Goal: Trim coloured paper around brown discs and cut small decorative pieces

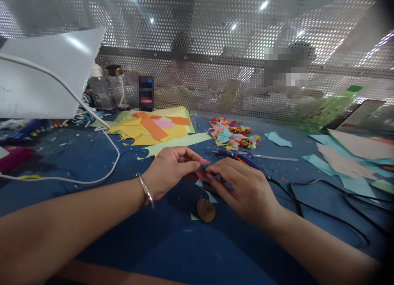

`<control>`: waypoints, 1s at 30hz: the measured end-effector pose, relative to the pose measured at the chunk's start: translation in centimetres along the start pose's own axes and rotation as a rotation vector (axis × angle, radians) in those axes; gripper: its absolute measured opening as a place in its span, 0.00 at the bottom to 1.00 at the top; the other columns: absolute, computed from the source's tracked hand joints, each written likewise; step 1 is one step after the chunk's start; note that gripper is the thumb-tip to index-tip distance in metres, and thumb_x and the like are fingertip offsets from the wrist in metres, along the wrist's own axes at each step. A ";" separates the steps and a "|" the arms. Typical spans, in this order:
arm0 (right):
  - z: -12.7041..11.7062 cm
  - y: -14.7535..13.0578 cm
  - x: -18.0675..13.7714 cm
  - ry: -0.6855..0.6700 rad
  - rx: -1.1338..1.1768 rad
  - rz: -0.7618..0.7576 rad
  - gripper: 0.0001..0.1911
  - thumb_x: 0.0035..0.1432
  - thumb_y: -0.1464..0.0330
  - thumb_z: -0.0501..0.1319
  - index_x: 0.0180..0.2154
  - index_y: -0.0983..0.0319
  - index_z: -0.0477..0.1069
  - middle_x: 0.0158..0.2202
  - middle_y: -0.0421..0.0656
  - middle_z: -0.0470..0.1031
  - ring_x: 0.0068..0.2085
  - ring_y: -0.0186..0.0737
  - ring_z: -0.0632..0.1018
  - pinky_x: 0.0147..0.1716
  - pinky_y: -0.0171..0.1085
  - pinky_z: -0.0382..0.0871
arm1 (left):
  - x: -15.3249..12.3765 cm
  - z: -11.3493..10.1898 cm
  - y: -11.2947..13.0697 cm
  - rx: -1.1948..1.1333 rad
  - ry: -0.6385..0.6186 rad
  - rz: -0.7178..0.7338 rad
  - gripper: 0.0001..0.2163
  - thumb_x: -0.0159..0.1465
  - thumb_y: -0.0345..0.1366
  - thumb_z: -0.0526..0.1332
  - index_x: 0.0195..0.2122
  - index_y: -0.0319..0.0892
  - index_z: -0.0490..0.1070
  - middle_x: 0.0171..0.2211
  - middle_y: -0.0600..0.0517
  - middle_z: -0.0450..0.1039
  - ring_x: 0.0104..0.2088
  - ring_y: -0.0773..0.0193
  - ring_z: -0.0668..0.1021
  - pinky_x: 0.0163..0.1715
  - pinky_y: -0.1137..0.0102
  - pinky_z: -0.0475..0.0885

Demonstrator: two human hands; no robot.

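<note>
Between the fingertips of both hands is a small pink and green paper piece (203, 166), partly hidden by the fingers. My left hand (172, 170), with a silver bangle at the wrist, pinches it from the left. From the right, my right hand (243, 186) closes its thumb and fingers on the same piece. Just below the hands lies a round brown disc (206, 210) on the blue table (172, 244). Light blue paper scraps (211, 197) and a small green scrap (193, 216) lie around the disc. Behind my right hand rests a blue-handled tool, perhaps a glue gun (246, 158).
Colourful folded paper bits (232, 133) are piled behind the hands. Yellow and orange sheets (154, 127) lie at back left, blue and pink sheets (344, 162) at right. A white cable (115, 162) and black cord (326, 213) cross the table. A perforated metal screen (209, 43) stands behind.
</note>
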State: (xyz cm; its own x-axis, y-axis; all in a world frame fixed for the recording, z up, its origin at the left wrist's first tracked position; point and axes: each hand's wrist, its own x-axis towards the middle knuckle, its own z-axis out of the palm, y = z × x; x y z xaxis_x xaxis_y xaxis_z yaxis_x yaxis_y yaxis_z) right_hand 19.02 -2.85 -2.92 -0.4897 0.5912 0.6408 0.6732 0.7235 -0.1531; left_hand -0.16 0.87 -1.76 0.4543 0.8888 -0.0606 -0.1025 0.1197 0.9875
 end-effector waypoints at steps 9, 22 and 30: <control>-0.6 -0.7 0.1 0.077 0.167 0.230 0.07 0.66 0.69 0.58 0.36 0.59 0.73 0.33 0.43 0.79 0.33 0.39 0.79 0.36 0.37 0.73 | 0.0 0.4 0.1 0.190 0.041 0.208 0.08 0.61 0.34 0.65 0.38 0.40 0.68 0.27 0.54 0.76 0.27 0.68 0.79 0.33 0.71 0.74; -0.4 -0.7 0.6 0.073 0.365 0.535 0.08 0.60 0.65 0.63 0.31 0.61 0.75 0.24 0.39 0.74 0.23 0.32 0.71 0.22 0.31 0.67 | -0.4 0.5 -0.1 0.123 -0.001 0.228 0.10 0.62 0.35 0.66 0.40 0.41 0.66 0.30 0.52 0.78 0.29 0.69 0.78 0.34 0.72 0.74; -0.6 -0.9 0.7 0.064 0.387 0.524 0.09 0.59 0.65 0.63 0.28 0.61 0.73 0.21 0.37 0.71 0.20 0.30 0.68 0.18 0.29 0.62 | -0.4 0.7 0.3 0.087 -0.054 0.155 0.12 0.62 0.33 0.65 0.46 0.39 0.68 0.27 0.54 0.77 0.28 0.68 0.78 0.34 0.72 0.75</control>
State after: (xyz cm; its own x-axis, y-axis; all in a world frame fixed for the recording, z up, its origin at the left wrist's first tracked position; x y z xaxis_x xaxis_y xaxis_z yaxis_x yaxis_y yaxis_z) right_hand 18.40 -3.27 -1.85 -0.1089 0.8866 0.4496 0.5601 0.4284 -0.7091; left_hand 0.21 0.28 -1.31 0.4865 0.8681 0.0986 -0.0987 -0.0575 0.9935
